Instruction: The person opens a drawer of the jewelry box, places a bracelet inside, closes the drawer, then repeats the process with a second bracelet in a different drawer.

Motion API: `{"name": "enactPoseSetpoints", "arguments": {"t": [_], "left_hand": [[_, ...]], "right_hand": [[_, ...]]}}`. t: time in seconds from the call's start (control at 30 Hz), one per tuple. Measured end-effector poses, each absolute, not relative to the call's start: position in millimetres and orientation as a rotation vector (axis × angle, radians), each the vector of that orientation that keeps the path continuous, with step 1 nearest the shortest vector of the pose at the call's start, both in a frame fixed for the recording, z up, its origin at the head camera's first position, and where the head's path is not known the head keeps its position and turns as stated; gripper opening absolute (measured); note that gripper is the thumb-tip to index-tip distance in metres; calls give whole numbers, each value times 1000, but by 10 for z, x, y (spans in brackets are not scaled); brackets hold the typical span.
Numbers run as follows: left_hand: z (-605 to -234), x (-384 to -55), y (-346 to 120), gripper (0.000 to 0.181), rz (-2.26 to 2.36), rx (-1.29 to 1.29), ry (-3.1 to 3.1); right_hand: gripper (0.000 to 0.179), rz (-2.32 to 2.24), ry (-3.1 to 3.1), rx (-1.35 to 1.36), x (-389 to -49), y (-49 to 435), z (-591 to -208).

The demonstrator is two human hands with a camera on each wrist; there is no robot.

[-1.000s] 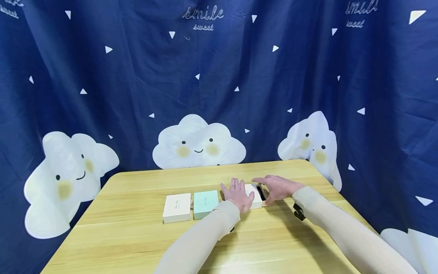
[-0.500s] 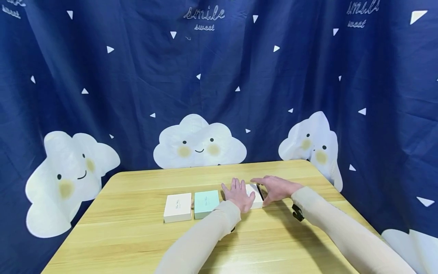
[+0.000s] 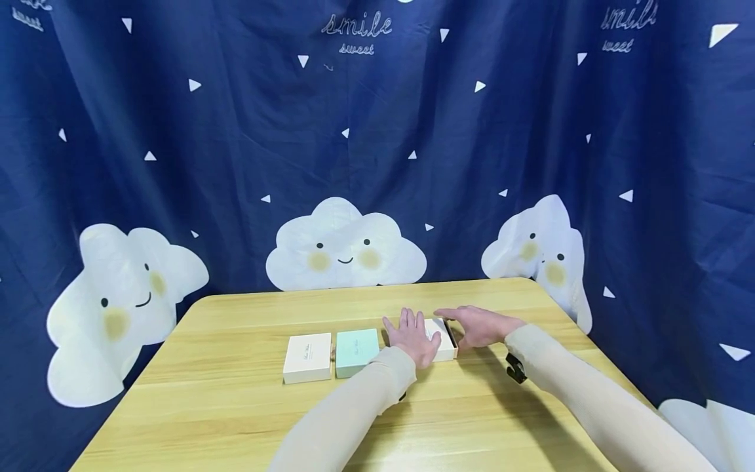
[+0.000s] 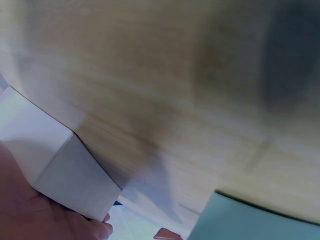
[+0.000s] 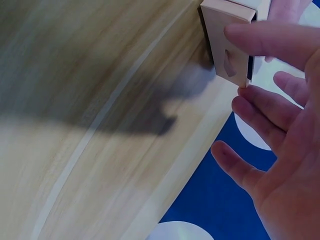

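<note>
A white drawer-style gift box (image 3: 441,347) lies flat on the wooden table, partly under my left hand (image 3: 413,339). My left fingers lie over its far side and the thumb over its top; in the left wrist view the hand grips the box's white sleeve (image 4: 80,175). At the right end, a narrow dark gap shows between the sleeve and the peach drawer front (image 3: 457,352). My right hand (image 3: 480,326) is there with fingers spread. In the right wrist view its thumb touches the drawer front beside a small pull tab (image 5: 229,64), and a fingertip meets the lower corner.
A mint-green box (image 3: 356,351) sits just left of my left hand. Further left lies a cream-white box (image 3: 307,357) with small lettering. The wooden table (image 3: 236,406) ends at a blue curtain (image 3: 236,131) printed with clouds.
The drawer of the white box has slid left into its sleeve, hiding the dark inside down to a narrow strip. My right hand stayed by the drawer; the left hand held its place.
</note>
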State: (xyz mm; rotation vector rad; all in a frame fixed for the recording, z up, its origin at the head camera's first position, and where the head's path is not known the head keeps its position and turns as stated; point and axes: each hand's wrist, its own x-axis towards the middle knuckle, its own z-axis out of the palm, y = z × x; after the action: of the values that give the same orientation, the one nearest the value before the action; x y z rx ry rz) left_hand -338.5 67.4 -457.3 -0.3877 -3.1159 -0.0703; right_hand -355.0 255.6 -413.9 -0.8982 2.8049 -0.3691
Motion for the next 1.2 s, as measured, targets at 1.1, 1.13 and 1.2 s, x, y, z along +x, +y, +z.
{"name": "enactPoseSetpoints", "arguments": {"t": [1.1, 1.13, 1.2], "left_hand": [[-4633, -3465, 699, 80, -21, -411, -3111], [-4640, -3476, 697, 80, -16, -412, -3108], [-4651, -3493, 690, 81, -1, -415, -3098]], "right_hand": [[76, -319, 2920, -929, -3529, 2563, -4196], [76, -315, 2923, -929, -3532, 2565, -4196], [75, -298, 2932, -934, -3540, 2566, -4197]]}}
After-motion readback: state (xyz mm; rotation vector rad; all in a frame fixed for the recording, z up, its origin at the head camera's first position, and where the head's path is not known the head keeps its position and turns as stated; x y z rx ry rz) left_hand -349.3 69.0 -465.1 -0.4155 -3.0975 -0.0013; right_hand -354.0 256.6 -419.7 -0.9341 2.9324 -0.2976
